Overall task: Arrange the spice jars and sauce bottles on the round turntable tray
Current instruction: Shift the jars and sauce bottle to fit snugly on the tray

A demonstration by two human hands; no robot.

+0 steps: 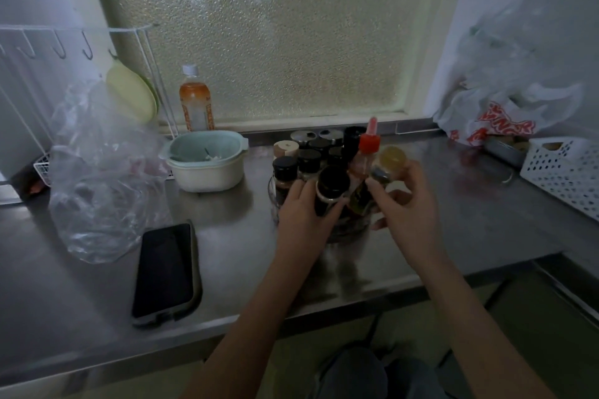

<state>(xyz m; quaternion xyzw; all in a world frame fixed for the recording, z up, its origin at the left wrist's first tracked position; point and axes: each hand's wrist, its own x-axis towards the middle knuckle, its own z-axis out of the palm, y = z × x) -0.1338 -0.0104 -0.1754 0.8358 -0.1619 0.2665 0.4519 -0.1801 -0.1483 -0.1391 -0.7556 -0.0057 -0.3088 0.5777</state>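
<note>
Standing near the desk's (pixel 453 223) back edge, the tray (pixel 275 204) carries a tight cluster of jars (pixel 308 158). Open desk lies toward the front edge and right of the tray; a phone (pixel 165 272) occupies the front left, a bowl (pixel 207 162) and plastic bag (pixel 97 171) the left. The left hand (pixel 304 207) is wrapped around a black-capped jar (pixel 330 188). The right hand (pixel 408 197) grips a yellow-capped jar (pixel 390 162), beside a red-capped bottle (pixel 364 165).
</note>
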